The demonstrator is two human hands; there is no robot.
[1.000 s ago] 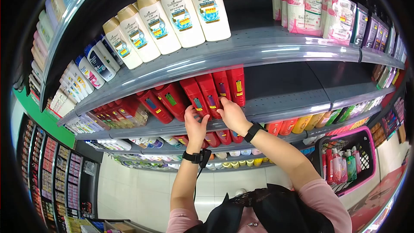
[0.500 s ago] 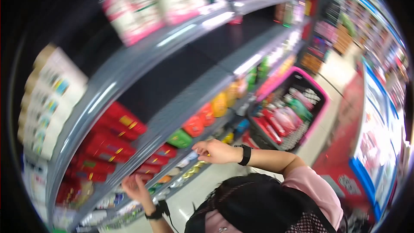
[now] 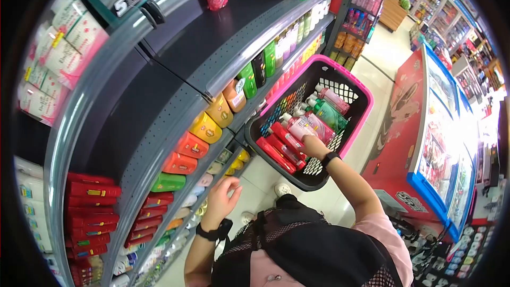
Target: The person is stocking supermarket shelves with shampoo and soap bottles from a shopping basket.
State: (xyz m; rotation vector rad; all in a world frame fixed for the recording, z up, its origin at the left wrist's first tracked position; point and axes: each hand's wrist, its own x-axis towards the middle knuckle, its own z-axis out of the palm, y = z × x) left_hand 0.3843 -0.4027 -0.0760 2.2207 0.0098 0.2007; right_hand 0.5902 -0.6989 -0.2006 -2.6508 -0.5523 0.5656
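My right hand (image 3: 314, 146) reaches down into a pink and black shopping basket (image 3: 355, 85), its fingers closed over the end of a red bottle (image 3: 289, 141) lying among other red bottles. Pink and green bottles (image 3: 328, 112) lie beside them in the basket. My left hand (image 3: 223, 196) hovers open with fingers spread, just off the edge of a grey shelf (image 3: 159, 143), holding nothing. A row of flat red bottles (image 3: 93, 197) is stacked on the shelf at the lower left.
Orange, yellow and green bottles (image 3: 204, 127) line the shelf next to the basket. White and pink packs (image 3: 50, 58) fill the upper shelf. A red and blue chest freezer (image 3: 425, 127) stands across the aisle on the right. Tiled floor runs between them.
Both hands left the red bottles on the shelf. The view swung right and down; my right hand went into the basket and my left hand dropped away, open.
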